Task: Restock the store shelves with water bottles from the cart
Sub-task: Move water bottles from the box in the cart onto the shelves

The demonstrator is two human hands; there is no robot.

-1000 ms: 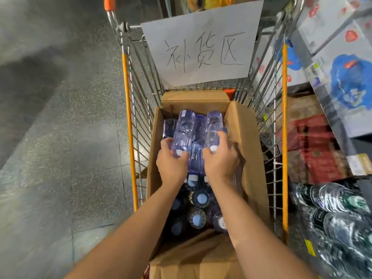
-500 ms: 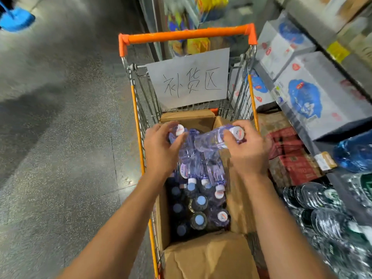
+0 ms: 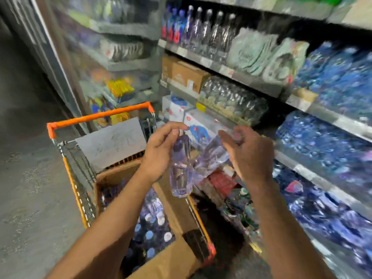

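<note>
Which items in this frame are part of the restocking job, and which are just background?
Job:
left hand holding a bottle
right hand holding a second bottle
box of bottles
cart
shelves

Background:
paper sign
cardboard carton
yellow packets

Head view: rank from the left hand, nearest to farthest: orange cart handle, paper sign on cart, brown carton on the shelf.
1. Paper sign, just left of the left hand.
2. Orange cart handle, up-left, beyond the sign.
3. Brown carton, above on the shelf.
</note>
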